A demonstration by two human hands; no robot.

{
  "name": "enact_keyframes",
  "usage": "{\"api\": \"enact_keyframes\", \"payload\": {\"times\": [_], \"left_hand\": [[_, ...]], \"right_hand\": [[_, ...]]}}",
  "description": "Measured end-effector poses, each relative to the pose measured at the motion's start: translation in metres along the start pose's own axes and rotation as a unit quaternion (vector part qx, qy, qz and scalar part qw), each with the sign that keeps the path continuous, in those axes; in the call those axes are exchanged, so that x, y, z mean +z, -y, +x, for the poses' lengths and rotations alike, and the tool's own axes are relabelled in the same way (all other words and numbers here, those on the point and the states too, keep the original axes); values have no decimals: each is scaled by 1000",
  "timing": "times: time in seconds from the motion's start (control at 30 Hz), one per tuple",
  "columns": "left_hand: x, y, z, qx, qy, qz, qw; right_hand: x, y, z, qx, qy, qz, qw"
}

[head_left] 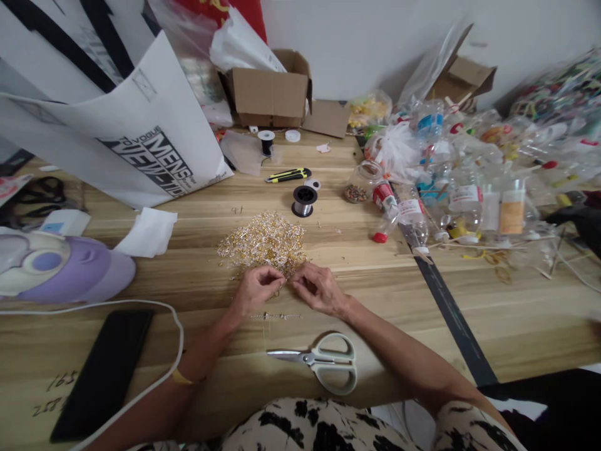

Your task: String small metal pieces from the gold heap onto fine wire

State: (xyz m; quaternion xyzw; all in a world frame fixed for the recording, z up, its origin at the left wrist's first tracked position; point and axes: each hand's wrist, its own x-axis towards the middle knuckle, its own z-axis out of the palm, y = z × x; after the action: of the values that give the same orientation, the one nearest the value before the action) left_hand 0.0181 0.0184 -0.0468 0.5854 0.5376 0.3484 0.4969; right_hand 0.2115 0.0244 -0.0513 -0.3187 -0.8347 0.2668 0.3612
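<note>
Just beyond the fingers [271,273], gold-silver pile [267,241]

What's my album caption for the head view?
Bare left hand and right hand, close together beside a glittery gold-and-silver heap.

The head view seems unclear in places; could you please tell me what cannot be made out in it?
Left hand and right hand, head view: anything between the fingers is too small and blurred.
Pile, head view: single pieces are too small.
Box, head view: its front wall hides most contents.
Bag, head view: cut off by the left and top edges.
</note>
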Motion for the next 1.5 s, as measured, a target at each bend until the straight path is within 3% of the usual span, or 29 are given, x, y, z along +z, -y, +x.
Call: {"api": "enact_keyframes", "payload": {"times": [0.63,1.5], "left_hand": [[3,0,0,20,-14,-33,999],[7,0,-4,98,-38,40,994]], "right_hand": [[5,2,0,55,30,33,997],[7,-1,0,90,38,51,994]]}}
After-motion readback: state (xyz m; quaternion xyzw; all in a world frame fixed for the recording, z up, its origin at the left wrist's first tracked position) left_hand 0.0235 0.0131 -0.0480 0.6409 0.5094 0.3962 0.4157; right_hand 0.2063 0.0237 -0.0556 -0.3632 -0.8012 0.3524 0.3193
